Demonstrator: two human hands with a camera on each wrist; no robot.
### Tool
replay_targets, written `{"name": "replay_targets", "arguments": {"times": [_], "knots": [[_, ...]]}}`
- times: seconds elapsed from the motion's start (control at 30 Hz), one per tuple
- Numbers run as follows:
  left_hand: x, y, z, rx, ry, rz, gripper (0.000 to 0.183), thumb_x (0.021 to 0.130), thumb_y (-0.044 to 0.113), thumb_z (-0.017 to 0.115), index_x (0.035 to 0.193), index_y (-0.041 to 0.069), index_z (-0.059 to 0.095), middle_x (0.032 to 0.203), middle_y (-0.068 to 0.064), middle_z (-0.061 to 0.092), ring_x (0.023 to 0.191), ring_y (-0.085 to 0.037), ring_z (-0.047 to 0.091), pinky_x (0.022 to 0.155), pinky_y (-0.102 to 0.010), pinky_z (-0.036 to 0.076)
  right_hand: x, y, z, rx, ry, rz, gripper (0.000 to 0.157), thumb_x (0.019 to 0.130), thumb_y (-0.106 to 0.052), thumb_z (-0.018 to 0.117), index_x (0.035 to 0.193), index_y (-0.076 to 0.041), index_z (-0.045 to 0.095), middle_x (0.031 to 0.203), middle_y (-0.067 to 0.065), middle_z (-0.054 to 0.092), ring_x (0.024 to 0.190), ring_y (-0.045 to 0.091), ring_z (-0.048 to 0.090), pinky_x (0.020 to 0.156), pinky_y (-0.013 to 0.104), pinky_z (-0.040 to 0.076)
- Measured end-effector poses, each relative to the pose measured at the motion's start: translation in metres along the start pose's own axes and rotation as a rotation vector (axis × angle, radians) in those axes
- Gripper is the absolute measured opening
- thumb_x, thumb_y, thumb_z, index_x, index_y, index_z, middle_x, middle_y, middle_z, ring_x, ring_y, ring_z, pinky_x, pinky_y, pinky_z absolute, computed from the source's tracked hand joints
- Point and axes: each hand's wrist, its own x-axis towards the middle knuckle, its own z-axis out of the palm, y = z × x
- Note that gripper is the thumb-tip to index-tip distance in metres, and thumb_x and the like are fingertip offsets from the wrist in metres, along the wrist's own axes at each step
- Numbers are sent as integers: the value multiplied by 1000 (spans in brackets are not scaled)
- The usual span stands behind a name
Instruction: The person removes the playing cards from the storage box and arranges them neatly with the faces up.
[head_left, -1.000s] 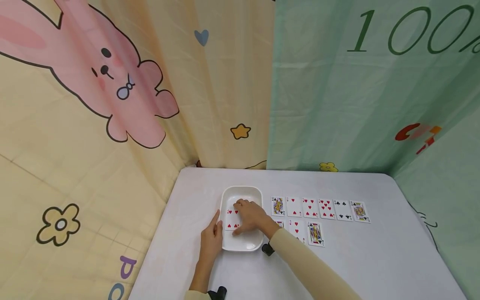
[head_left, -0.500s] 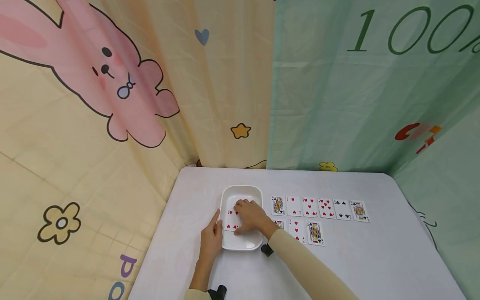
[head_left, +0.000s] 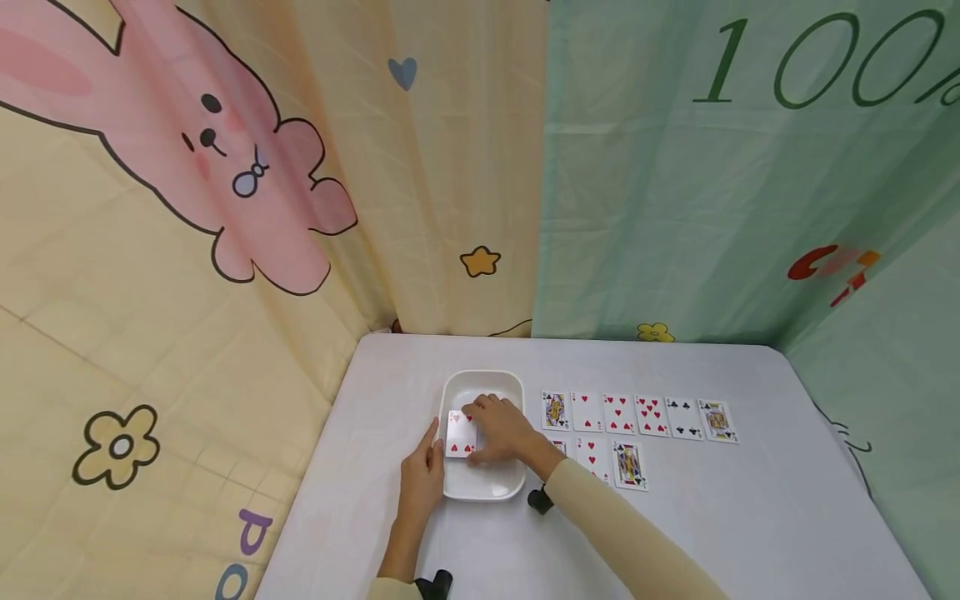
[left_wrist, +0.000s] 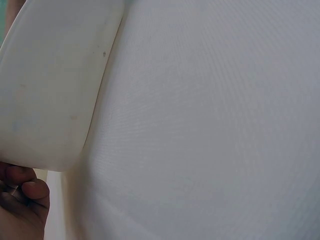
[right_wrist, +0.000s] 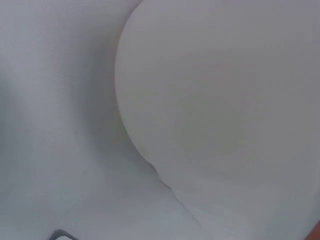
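A white tray [head_left: 483, 490] stands on the table, with a heart playing card [head_left: 460, 435] inside it. My right hand [head_left: 501, 429] reaches into the tray and pinches this card between thumb and fingers, covering its right part. The card looks slightly tilted. At the tray's left side my left hand [head_left: 422, 482] grips the wall. The left wrist view has the tray's outer wall [left_wrist: 55, 85] close up, with the left hand's curled fingers [left_wrist: 34, 190] at its lower corner. Only the tray's pale wall [right_wrist: 220, 110] and a sliver of skin fill the right wrist view.
Right of the tray, several face-up cards form an upper row [head_left: 619, 415]. A shorter lower row ends in a king [head_left: 629, 465], partly hidden by the right wrist. The white table [head_left: 720, 517] meets yellow [head_left: 450, 167] and green curtains [head_left: 675, 192] at its far edge.
The card in the tray has shifted slightly and tilted, its face now paler, as the right fingers moved a little left. The left hand has stayed at the tray's side.
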Motion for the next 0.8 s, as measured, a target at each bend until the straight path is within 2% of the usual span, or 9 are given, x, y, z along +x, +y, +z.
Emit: {"name": "replay_targets", "arguments": {"times": [0.23,0.4,0.57,0.8], "knots": [[0,0,1,2,4,3,46,105,15,59,151,17,55,64,4,43,57,-6,38,53,-21,35,-15,6,-13,24,69,-5,92,74,-63,82,146,-13,55,137,4,61,126,23,56,109,43,47],[-1,1,1,2,-8,-28,47,106,17,57,152,21,53,66,3,45,59,-9,40,53,-22,36,-33,19,-25,86,131,-5,86,74,-58,84,143,-14,58,137,4,61,124,23,57,105,44,50],[-1,0,0,6,-10,-42,47,107,18,57,153,22,52,66,3,46,59,-9,41,53,-21,37,-55,36,-41,145,168,45,87,74,-57,85,145,-17,57,139,5,58,127,24,54,106,47,48],[-1,-1,0,6,-4,-23,46,106,17,57,152,21,53,65,4,43,57,-8,38,54,-22,35,-91,64,-66,156,256,135,84,72,-55,86,143,-18,60,138,5,60,127,26,54,103,54,51]]}}
